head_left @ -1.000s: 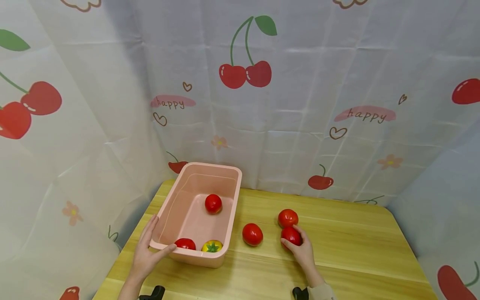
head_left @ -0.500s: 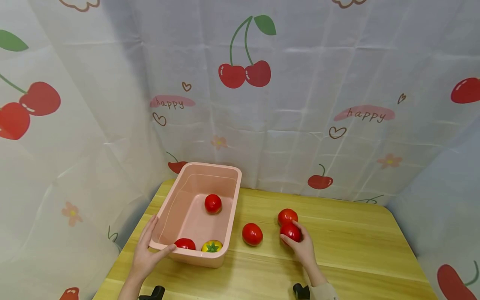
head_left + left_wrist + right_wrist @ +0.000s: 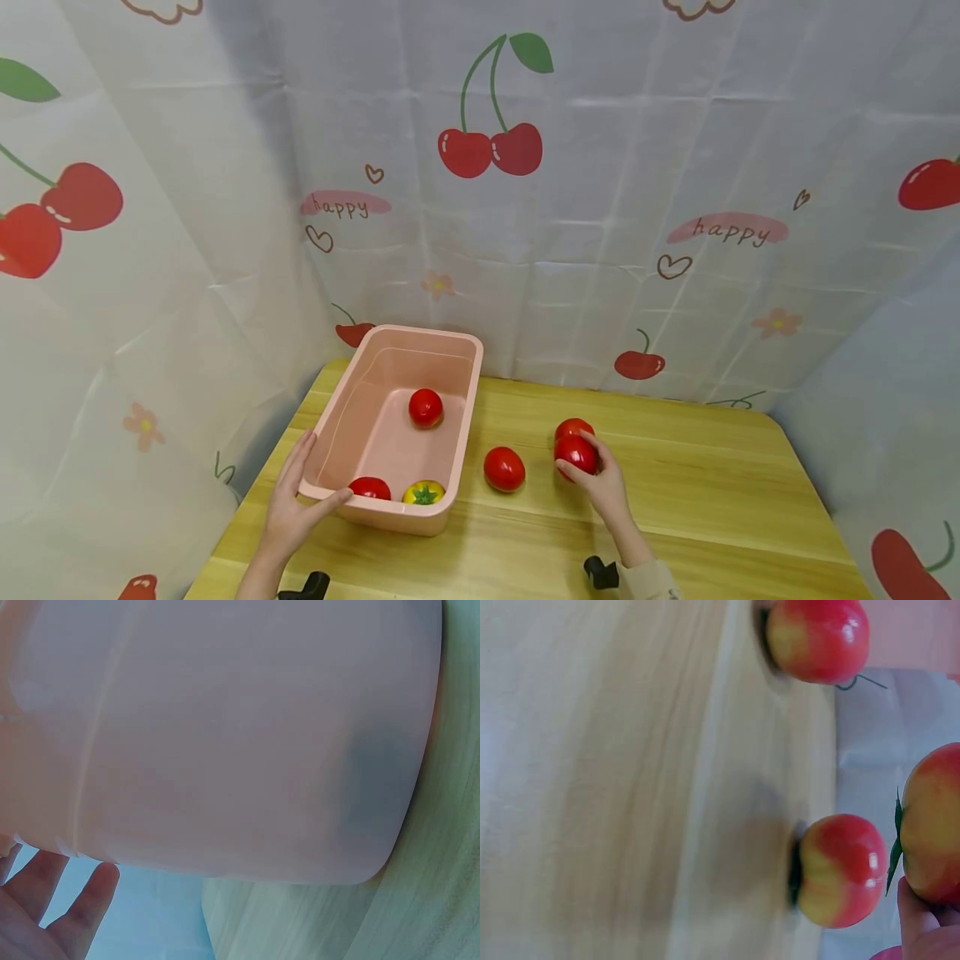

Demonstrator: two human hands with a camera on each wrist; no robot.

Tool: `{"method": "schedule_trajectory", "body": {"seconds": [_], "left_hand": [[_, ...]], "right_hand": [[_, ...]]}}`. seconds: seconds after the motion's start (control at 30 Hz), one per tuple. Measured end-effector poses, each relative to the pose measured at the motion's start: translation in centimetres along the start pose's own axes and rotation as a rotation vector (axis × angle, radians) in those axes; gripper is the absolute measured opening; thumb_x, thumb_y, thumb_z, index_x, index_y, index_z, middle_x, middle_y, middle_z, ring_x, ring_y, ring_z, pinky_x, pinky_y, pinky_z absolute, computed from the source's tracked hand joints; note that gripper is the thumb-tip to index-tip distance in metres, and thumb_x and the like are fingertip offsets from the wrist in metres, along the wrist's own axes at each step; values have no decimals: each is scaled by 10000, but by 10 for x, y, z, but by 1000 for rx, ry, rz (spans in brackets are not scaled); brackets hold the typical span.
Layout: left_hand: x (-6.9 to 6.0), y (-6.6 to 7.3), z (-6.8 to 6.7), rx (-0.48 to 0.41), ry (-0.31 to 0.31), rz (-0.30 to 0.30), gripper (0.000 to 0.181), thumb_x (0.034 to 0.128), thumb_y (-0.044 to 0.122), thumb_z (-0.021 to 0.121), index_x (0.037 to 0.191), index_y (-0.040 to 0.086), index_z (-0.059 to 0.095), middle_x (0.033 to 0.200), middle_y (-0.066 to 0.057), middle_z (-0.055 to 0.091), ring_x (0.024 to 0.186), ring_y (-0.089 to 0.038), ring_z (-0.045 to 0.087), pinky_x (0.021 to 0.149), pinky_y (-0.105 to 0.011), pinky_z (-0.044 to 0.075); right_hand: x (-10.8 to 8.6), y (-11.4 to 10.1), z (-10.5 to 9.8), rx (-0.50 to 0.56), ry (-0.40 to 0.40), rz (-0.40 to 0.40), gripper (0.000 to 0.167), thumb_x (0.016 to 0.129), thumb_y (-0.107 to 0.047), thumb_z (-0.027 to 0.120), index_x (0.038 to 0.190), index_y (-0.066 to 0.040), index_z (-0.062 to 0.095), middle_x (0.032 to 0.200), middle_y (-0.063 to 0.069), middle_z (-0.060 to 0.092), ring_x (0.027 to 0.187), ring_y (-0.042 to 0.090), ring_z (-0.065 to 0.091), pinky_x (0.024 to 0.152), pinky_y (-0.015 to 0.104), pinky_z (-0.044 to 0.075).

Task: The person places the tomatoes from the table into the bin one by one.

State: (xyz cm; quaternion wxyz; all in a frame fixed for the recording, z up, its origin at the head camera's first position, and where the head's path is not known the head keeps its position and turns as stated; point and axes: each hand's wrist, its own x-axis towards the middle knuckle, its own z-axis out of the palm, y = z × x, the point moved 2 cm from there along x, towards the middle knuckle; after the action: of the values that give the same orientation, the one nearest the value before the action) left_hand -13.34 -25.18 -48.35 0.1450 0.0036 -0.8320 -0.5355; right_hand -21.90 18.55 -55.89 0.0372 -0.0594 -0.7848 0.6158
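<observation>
My right hand (image 3: 609, 492) holds a glossy red tomato (image 3: 576, 457) between thumb and fingers. In the right wrist view this tomato (image 3: 934, 825) shows a yellow-green underside with green leaves, raised off the table. Partly hidden behind it, another red tomato (image 3: 573, 428) sits on the table. A third tomato (image 3: 504, 469) lies between the hand and a pink plastic box (image 3: 468, 417). At the box's near left corner, my left hand (image 3: 288, 508) has its thumb on the front rim and its fingers along the left side. Those fingers (image 3: 90, 900) touch the box edge in the left wrist view.
Inside the box are a red tomato (image 3: 425, 408) towards the back, another red tomato (image 3: 371, 488) by the front wall, and a yellow tomato (image 3: 423, 492) with its green leaves up. A cherry-print cloth (image 3: 570, 275) encloses the wooden table (image 3: 690, 483) at back and sides.
My right hand has raised the gripped tomato and moved slightly back and left, covering more of the tomato behind it. The left hand and the box have stayed in place.
</observation>
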Motion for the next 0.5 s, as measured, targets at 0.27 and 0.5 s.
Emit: {"method": "schedule_trajectory", "body": {"seconds": [0.27,0.5], "left_hand": [[0,2,0,14,1,1,929,687,72,821,1460,33,308,1519,-119,227,1369,-386,161,1014,-676,192],[0,1,0,8,-1,2,927,688,60,818,1459,26,305,1518,-118,228,1369,-385,162,1019,-669,193]], "right_hand": [[1,-16,1,-17,-3,-26,673,782,-200,776,1363,-65,463,1375,231,421,1205,403,438,974,537,399],[2,-26,4,11,-14,-48,657,768,-193,787,1345,-84,491,1368,191,442,1210,384,442,962,528,412]]}}
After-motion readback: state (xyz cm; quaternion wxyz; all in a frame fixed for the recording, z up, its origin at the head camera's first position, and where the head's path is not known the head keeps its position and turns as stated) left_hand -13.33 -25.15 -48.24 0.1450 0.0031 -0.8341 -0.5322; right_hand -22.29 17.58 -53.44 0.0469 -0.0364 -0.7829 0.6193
